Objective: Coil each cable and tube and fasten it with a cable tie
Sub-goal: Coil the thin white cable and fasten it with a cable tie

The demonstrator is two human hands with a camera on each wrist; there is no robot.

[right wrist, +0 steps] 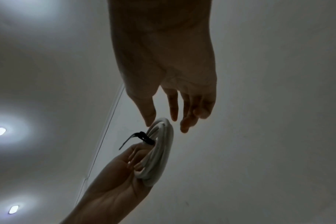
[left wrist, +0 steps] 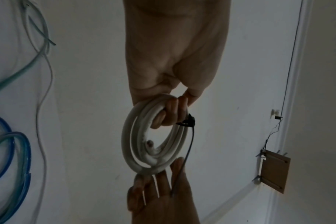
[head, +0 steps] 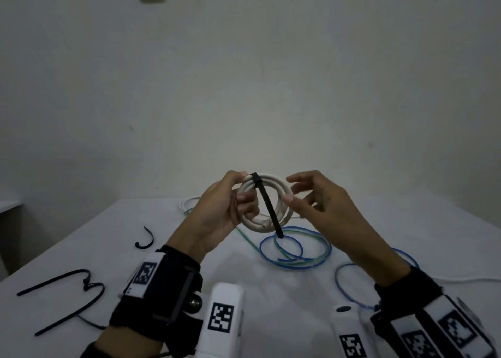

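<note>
My left hand (head: 230,197) grips a white coiled cable (head: 282,192) held up above the table, fingers curled through the coil's left side (left wrist: 169,115). A black cable tie (head: 267,206) is wrapped round the coil at its top, and its long tail hangs down across the ring. My right hand (head: 306,195) hovers just right of the coil with fingers spread and relaxed, its thumb tip close to the coil's rim (right wrist: 161,124). The right hand holds nothing. In the right wrist view the tie's head (right wrist: 144,137) sits next to the left hand's fingertips.
Loose blue and green tubes (head: 295,249) lie coiled on the white table (head: 271,290) under the hands, with another blue loop (head: 349,287) to the right. Spare black cable ties (head: 67,295) and a curved offcut (head: 145,239) lie at the left. A thin white cable (head: 189,203) lies behind.
</note>
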